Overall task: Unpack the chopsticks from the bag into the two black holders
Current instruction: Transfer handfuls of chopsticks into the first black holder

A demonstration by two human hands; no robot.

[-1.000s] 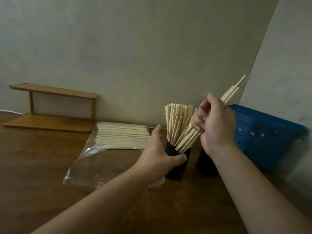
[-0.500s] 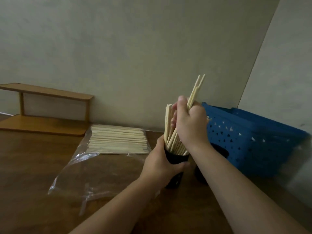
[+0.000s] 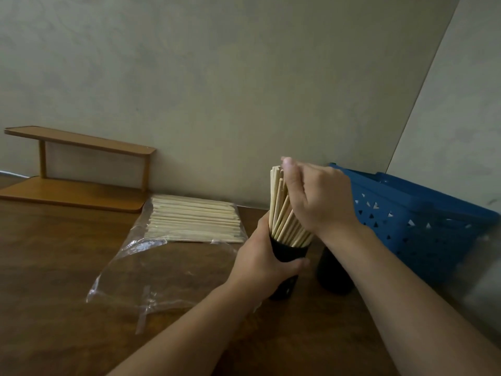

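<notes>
The left hand (image 3: pixel 260 260) grips the round black plastic holder (image 3: pixel 288 252); the right hand (image 3: pixel 318 198) has fingers curled around the pale wooden chopsticks (image 3: pixel 279 210) inside it.

Plain grey-green walls (image 3: pixel 244 77) meet behind a dark wooden table (image 3: pixel 54 267).

A dark wooden table (image 3: pixel 54 308) fills the lower frame. On it lie a clear plastic bag (image 3: pixel 173 267) of chopsticks at centre, two black holders (image 3: pixel 287 256) centre-right, a blue basket (image 3: pixel 412 221) right, and a wooden shelf (image 3: pixel 73 194) upper left.
</notes>
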